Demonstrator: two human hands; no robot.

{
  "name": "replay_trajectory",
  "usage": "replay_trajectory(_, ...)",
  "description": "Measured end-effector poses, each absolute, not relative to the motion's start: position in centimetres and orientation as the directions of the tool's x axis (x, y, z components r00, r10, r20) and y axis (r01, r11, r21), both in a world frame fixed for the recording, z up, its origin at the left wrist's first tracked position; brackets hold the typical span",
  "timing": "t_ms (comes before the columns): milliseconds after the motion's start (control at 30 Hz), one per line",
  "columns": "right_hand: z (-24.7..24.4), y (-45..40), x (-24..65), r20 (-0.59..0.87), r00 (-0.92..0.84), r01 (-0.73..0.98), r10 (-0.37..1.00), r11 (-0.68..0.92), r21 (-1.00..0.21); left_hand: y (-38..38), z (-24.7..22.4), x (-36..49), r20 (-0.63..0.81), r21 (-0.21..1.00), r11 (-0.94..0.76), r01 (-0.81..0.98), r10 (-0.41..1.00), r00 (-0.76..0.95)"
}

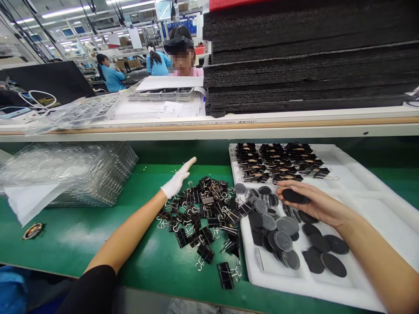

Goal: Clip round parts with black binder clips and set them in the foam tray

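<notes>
- Disc handling is judged to be the step in hand: a black disc (293,196) is pinched in the bare right hand (316,205) over a white tray (376,213).
- Loose discs (283,240) are scattered across the tray below.
- Gloved left hand (175,182) is extended, nothing seen in it, beside heaped binder clips (181,237).
- Steady edge grip is called for by the next move.

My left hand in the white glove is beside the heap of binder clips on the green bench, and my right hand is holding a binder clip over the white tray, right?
Not quite: the head view shows your right hand holding a dark round disc over the white tray. Your gloved left hand is indeed beside the heap of binder clips.
</notes>
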State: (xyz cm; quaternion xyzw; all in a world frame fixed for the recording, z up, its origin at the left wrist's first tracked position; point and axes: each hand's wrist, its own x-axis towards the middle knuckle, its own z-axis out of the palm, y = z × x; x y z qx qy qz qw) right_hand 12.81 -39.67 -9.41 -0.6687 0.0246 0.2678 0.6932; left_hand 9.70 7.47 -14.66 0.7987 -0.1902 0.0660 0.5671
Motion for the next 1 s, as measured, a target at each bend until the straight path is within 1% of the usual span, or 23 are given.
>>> replay_trajectory(100, -9.4, -39.7, 12.8, -0.391, 0.854, -0.404, 0.343, -0.036, -0.914, 7.6, -14.8, 9.7, 0.306, 0.873, -0.314, -0.372, -0.24, 0.921)
replay_trajectory(200, -9.5, -39.8, 12.8, -0.39, 0.851, -0.406, 0.352, -0.032, -0.913, 7.7, -14.8, 9.7, 0.253, 0.87, -0.375, -0.32, -0.216, 0.943)
replay_trajectory(267, -9.6, -39.9, 12.8, -0.388, 0.851, -0.406, 0.354, -0.028, -0.914, 7.7, -14.8, 9.7, 0.249, 0.875, -0.374, -0.308, -0.2, 0.948)
replay_trajectory(367, -9.6, -39.9, 12.9, -0.395, 0.847, -0.414, 0.356, -0.025, -0.91, 7.9, -15.0, 10.0, 0.274, 0.911, -0.264, -0.316, -0.183, 0.944)
replay_trajectory(433, -9.6, -39.9, 12.9, -0.399, 0.846, -0.418, 0.354, -0.025, -0.908, 8.1, -15.4, 10.2, 0.265, 0.939, -0.176, -0.297, -0.185, 0.946)
replay_trajectory(500, -9.6, -39.9, 12.9, -0.404, 0.845, -0.423, 0.349, -0.026, -0.906, 8.1, -15.7, 10.4, 0.242, 0.957, -0.115, -0.265, -0.185, 0.953)
replay_trajectory(600, -9.6, -40.0, 12.9, -0.413, 0.843, -0.431, 0.344, -0.026, -0.902, 8.0, -15.7, 10.4, 0.21, 0.972, -0.076, -0.224, -0.158, 0.965)
replay_trajectory(667, -9.6, -40.1, 12.8, -0.414, 0.843, -0.432, 0.345, -0.027, -0.902, 7.7, -15.2, 10.2, 0.173, 0.982, -0.046, -0.181, -0.148, 0.974)
replay_trajectory(733, -9.6, -40.1, 12.9, -0.411, 0.843, -0.428, 0.347, -0.029, -0.903, 7.6, -14.4, 10.0, 0.126, 0.992, 0.024, -0.124, -0.131, 0.983)
replay_trajectory(900, -9.8, -40.0, 13.0, -0.399, 0.848, -0.414, 0.35, -0.035, -0.91, 7.5, -12.8, 10.2, 0.019, 0.958, 0.286, -0.004, -0.051, 0.999)
replay_trajectory(1000, -10.0, -40.1, 13.1, -0.391, 0.848, -0.407, 0.358, -0.033, -0.913, 7.4, -12.5, 10.4, 0.014, 0.95, 0.312, -0.006, -0.022, 1.0)
